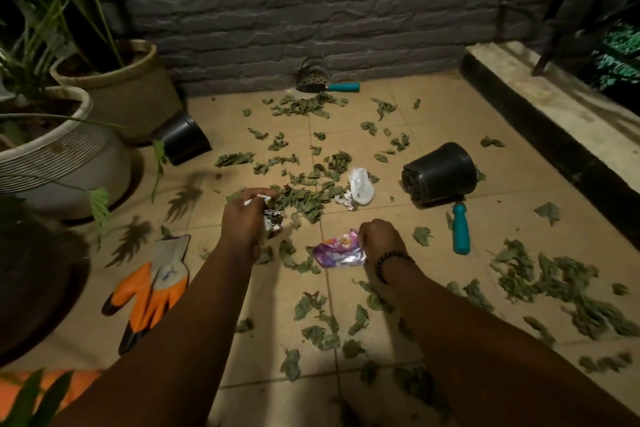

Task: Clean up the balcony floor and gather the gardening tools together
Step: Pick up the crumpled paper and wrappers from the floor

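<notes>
Dry green leaves (304, 196) lie scattered over the tan floor tiles (381, 135). My left hand (242, 215) is shut on crumpled wrappers (272, 222) in the middle of the floor. Just right of it my right hand (379, 239) pinches the edge of a purple snack wrapper (337, 251) lying on the tile. A teal-handled tool (460, 232) rests to the right, and a teal-handled trowel (325, 86) lies by the brick wall. An orange and grey glove (152, 291) lies at the left. White plastic litter (360, 185) sits beyond my hands.
A black pot (440, 172) lies tipped over at right, another black pot (183, 139) by the planters. A white ribbed planter (59, 152) and a woven planter (128, 87) stand at left. A raised ledge (554, 121) runs along the right side.
</notes>
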`<state>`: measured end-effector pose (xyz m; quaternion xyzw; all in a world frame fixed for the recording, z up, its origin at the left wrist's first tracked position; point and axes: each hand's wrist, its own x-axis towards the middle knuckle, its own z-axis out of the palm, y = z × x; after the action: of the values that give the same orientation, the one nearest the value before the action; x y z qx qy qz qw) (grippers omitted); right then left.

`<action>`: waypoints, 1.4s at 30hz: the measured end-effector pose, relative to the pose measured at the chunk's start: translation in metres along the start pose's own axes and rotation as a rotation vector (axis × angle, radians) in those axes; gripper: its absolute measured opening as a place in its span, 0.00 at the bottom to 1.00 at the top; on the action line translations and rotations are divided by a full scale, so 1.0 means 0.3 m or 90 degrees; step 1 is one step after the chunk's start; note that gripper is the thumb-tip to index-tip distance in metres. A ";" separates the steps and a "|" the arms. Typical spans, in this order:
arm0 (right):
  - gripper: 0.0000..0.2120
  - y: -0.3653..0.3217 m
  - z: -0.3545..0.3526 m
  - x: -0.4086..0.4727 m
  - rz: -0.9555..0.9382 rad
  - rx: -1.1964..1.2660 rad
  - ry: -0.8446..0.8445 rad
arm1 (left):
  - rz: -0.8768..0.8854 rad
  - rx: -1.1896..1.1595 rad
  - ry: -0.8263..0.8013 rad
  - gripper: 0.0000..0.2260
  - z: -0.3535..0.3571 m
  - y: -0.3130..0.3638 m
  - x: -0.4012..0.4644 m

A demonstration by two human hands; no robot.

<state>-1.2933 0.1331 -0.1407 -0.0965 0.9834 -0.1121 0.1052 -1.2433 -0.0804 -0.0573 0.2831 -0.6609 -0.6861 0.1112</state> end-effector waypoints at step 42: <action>0.28 0.073 -0.073 0.288 -0.025 0.015 -0.040 | -0.050 -0.097 0.088 0.07 -0.066 -0.043 0.085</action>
<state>-1.3849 0.1399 -0.1411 -0.1182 0.9761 -0.1229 0.1351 -1.2506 -0.1094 -0.0753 0.3463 -0.5861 -0.7169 0.1503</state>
